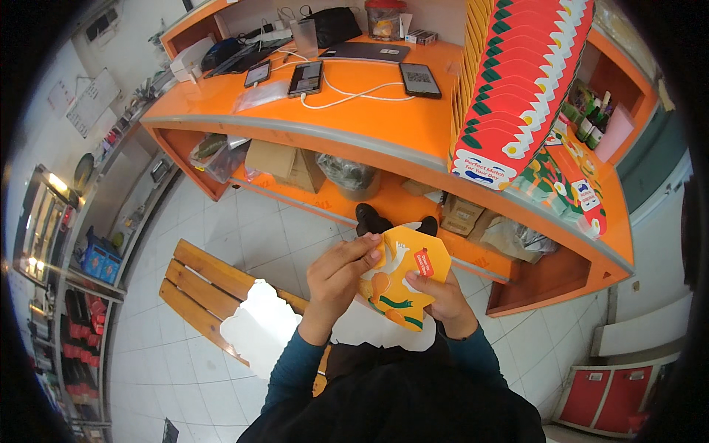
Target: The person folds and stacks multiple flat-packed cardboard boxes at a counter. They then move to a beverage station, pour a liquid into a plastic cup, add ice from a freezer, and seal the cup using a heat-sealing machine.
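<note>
I hold a yellow printed cardboard piece (pixel 395 284) over my lap, with a red label and green and orange pictures on it. It looks like a partly folded food carton. My left hand (pixel 340 275) pinches its upper left edge between thumb and fingers. On the right side, my right hand (pixel 442 297) grips it with the thumb on the printed face; its other fingers are hidden behind. White cut-out card (pixel 380 328) lies across my lap under the carton. Another white cut-out card piece (pixel 262 328) rests on the wooden bench to my left.
Ahead stands an orange counter (pixel 369 88) bearing phones (pixel 419 80), cables and a laptop (pixel 365 52). A tall stack of red and yellow cartons (pixel 517 96) rises at its right. Boxes (pixel 281 162) fill the shelf below. The slatted wooden bench (pixel 199 277) is at my left.
</note>
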`<move>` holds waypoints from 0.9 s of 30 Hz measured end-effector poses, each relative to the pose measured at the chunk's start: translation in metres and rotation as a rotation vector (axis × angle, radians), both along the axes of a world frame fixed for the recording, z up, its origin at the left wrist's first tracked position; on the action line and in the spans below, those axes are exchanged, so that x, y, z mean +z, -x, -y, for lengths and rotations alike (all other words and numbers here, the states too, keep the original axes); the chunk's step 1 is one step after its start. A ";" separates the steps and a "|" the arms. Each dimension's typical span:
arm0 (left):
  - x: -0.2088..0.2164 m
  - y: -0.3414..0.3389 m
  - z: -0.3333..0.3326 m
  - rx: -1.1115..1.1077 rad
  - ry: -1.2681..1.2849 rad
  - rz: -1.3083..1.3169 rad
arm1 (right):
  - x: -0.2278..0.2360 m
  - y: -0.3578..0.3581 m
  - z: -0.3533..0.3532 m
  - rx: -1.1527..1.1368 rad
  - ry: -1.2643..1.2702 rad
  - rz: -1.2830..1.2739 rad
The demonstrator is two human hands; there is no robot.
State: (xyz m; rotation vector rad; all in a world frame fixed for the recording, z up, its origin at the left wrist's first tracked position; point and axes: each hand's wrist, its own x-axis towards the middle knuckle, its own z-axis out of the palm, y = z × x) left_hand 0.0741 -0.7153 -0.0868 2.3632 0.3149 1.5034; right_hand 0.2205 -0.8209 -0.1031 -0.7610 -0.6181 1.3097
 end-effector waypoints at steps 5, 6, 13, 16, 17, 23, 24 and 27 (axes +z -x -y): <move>0.027 0.003 0.005 -0.199 0.278 -0.025 | 0.010 -0.001 0.005 -0.036 -0.007 0.095; 0.024 0.001 0.006 -0.199 0.329 -0.006 | 0.012 -0.002 0.005 -0.035 -0.015 0.142; 0.014 0.000 0.005 -0.128 0.224 -0.044 | 0.025 -0.008 0.013 -0.044 0.052 0.311; 0.025 0.003 -0.004 -0.109 -0.115 -0.128 | 0.030 -0.008 0.014 -0.054 -0.080 0.227; 0.033 0.004 -0.007 -0.114 -0.240 -0.154 | 0.032 -0.007 0.015 -0.072 -0.070 0.209; 0.053 0.009 -0.013 -0.157 -0.374 -0.249 | 0.039 -0.004 0.017 -0.107 -0.018 0.072; 0.055 0.009 -0.012 -0.143 -0.368 -0.285 | 0.040 -0.005 0.017 -0.115 -0.023 0.060; 0.058 0.009 -0.004 -0.123 -0.319 -0.329 | 0.040 -0.006 0.016 -0.153 -0.045 0.061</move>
